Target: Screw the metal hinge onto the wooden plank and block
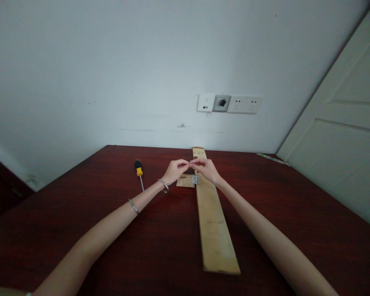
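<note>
My left hand (pixel 176 170) and my right hand (pixel 206 168) meet fingertip to fingertip above a long wooden board (pixel 214 226). Both are closed in a pinch around something small, perhaps metallic, too tiny to name. Just below them a silvery metal hinge (pixel 195 179) lies where the long board meets a short wooden piece (pixel 185 181) on its left. A screwdriver (pixel 138 168) with a black and yellow handle rests on the table left of my left hand, its shaft partly behind my forearm.
The dark red table (pixel 160 242) backs onto a white wall with a row of sockets (pixel 243 104). A pale panelled door (pixel 342 119) stands at the right. A thin strip (pixel 273 159) lies by the table's far right edge.
</note>
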Demonstrator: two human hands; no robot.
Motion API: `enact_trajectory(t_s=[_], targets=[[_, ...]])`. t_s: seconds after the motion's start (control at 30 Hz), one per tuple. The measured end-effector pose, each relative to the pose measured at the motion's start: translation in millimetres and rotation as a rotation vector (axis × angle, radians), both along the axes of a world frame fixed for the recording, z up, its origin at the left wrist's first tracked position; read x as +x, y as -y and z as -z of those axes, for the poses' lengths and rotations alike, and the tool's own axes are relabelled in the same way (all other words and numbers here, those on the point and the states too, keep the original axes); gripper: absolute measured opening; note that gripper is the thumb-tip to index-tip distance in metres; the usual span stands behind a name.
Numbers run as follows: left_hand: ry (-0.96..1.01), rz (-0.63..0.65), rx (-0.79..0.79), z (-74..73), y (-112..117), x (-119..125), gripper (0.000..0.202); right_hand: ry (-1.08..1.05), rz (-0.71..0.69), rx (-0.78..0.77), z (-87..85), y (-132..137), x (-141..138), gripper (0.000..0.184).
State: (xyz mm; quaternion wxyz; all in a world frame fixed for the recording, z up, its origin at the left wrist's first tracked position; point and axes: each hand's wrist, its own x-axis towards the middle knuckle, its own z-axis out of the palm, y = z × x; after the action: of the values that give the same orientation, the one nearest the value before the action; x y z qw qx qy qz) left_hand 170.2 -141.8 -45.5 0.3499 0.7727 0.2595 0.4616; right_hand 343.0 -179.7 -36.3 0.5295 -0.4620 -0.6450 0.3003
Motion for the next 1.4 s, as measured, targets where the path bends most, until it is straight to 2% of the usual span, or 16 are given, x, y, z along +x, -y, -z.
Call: enact_trajectory(t_s=[0.27, 0.4, 0.5, 0.6, 0.83, 1.1, 1.4], targets=[[-0.044, 0.073, -0.024, 3.6, -5.6, -1.6, 0.022, 0.059, -0.017, 0.054, 0.4, 0.7, 4.0, 0.019], [-0.215, 0.149, 0.058, 1.0, -10.1, -7.4, 0.026, 0.084, -0.009, 0.071, 2.5, 1.7, 7.4, 0.019], [-0.440, 0.178, 0.172, 2.8, -14.3, -13.1, 0.049, 0.106, -0.002, 0.080, 6.7, 3.9, 10.2, 0.017], [-0.574, 0.205, 0.201, 10.5, -17.5, -16.2, 0.074, 0.181, -0.009, 0.089, 13.6, 6.3, 13.4, 0.013], [-0.745, 0.240, 0.200, 23.0, -16.8, -14.1, 0.091, 0.316, -0.025, 0.084, 32.1, 9.2, 22.5, 0.008], [-0.743, 0.251, 0.186, 22.4, -16.2, -13.8, 0.089, 0.362, -0.075, 0.092, 41.2, 12.2, 24.7, 0.007], [-0.716, 0.249, 0.154, 15.1, -10.5, -13.1, 0.089, 0.417, -0.077, 0.113, 45.0, 10.8, 25.5, 0.004]])
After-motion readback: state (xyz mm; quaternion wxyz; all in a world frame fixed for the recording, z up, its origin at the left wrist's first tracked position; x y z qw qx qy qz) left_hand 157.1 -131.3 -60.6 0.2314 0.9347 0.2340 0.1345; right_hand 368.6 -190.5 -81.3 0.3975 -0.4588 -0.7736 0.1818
